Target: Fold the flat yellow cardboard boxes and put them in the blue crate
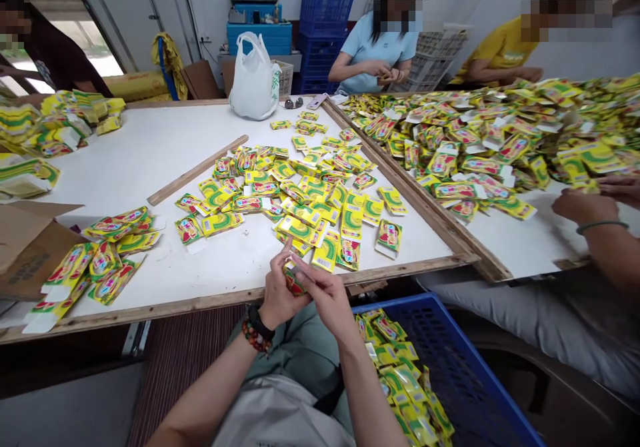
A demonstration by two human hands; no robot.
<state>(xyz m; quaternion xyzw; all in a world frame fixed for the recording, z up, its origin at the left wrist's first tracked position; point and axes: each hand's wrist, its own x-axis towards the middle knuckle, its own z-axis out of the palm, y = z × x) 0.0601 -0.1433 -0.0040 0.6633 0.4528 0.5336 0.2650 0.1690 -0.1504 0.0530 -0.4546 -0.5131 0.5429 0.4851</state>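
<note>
My left hand and my right hand meet at the near edge of the white table, both closed on one small yellow, green and red carton held between the fingers. My left wrist wears a black band and a bead bracelet. Just beyond my hands lies a spread of several flat cartons of the same kind. A blue crate at my right knee holds several folded cartons.
A wooden stick lies on the table, with a white plastic bag at its far edge. A cardboard box sits at the left. The right table carries a big carton heap; another person's hand rests there. Other people sit beyond.
</note>
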